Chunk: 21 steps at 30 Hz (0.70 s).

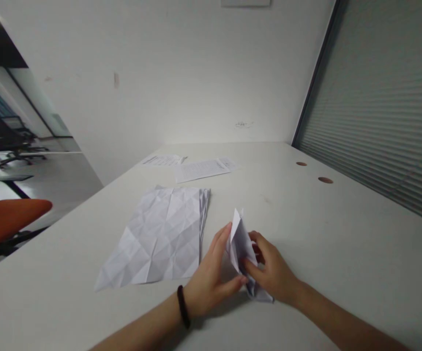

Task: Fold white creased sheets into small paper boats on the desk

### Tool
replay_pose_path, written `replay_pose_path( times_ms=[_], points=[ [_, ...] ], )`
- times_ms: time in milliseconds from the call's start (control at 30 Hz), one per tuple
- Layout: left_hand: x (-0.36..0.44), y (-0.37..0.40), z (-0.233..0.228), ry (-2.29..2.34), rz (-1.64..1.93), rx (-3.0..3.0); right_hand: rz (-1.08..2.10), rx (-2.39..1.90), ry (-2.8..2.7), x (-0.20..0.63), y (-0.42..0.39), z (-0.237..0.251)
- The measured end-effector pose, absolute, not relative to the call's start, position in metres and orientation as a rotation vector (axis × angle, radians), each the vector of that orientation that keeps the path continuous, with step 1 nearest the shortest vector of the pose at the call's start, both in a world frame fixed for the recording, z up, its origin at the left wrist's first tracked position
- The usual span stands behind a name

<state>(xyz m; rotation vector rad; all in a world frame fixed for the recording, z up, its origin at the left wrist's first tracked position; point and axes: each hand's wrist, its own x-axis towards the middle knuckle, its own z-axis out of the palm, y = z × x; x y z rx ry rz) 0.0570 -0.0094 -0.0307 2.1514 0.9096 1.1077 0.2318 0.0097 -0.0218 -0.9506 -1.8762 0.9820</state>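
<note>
Spread across most of the view, a white worktop (342, 253), backed by a white wall (196, 73) and bordered on the right by a slatted blind (382, 107). Off beyond the left edge, an orange seat (9, 219). On the worktop's left half, a stack of creased sheets (167, 234), marked all over by a grid of fold lines and lying just beside the left hand (214, 280). Farther back, near the wall, printed pages (203, 170), lying flat and well apart from both hands. Close in front, between left hand and right hand (269, 268) — a folded white paper (240, 243), standing on edge with pointed tips upward. Held from the left with extended fingers along one side, thumb spread low at the near edge; pinched from the right between thumb and curled fingers. Around the left wrist, a dark band (183, 307). Toward the blind, two round holes (325, 180).
</note>
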Motion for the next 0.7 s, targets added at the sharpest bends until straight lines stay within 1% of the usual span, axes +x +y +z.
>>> replay_pose_path(
  times_ms=[233,400,467,533,633,700],
  points=[
    [0.056,-0.007,-0.029,0.966,1.203,2.107,0.782,-0.874,-1.925,0.236,0.012,-0.017],
    [0.046,0.002,-0.025,0.937,1.191,2.335,0.590,-0.787,-1.938,0.247,0.022,-0.012],
    [0.041,0.006,-0.025,0.920,1.080,2.506,0.519,-0.799,-1.973,0.255,0.030,-0.014],
    [0.038,0.011,-0.028,0.966,0.856,2.647,0.525,-0.875,-2.085,0.262,0.040,-0.019],
    [0.035,0.014,-0.031,1.087,0.507,2.717,0.557,-0.968,-2.275,0.269,0.049,-0.028],
    [0.034,0.012,-0.030,1.094,0.383,2.738,0.516,-0.933,-2.321,0.270,0.050,-0.030]
  ],
)
